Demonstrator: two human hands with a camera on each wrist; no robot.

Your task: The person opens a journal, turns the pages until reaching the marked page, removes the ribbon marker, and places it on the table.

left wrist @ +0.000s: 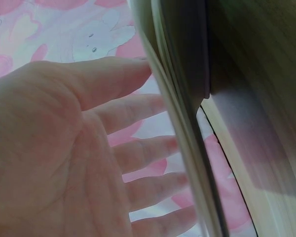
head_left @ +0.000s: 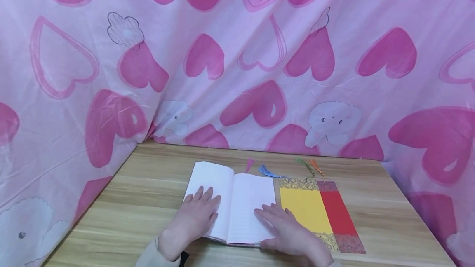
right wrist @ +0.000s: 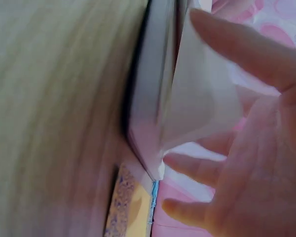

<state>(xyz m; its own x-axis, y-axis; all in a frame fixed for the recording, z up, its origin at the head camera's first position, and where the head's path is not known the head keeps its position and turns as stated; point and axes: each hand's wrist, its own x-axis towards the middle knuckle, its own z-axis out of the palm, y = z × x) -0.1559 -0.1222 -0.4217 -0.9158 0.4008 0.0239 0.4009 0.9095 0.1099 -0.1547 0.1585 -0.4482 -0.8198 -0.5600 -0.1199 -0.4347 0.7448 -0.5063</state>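
A notebook [head_left: 252,205] lies open on the table, with pale pages; faint lines show on the right one. My left hand [head_left: 194,217] rests on the left page, fingers spread and nearly straight. In the left wrist view its thumb and fingertips meet the page surface, the palm [left wrist: 54,143] raised. Over the outer edge of the right page extends my right hand [head_left: 287,228], its fingers loosely straight. A lifted page [right wrist: 202,94] bows toward that hand's palm in the right wrist view, partly hiding some of its fingers.
Right of the notebook lie a yellow bookmark [head_left: 302,209] and a red bookmark [head_left: 339,213], both with patterned ends. Green [head_left: 305,166], orange [head_left: 316,167], blue [head_left: 269,171] and pink tassels [head_left: 250,164] lie behind. A heart-print curtain [head_left: 256,102] encloses the wooden table [head_left: 122,201].
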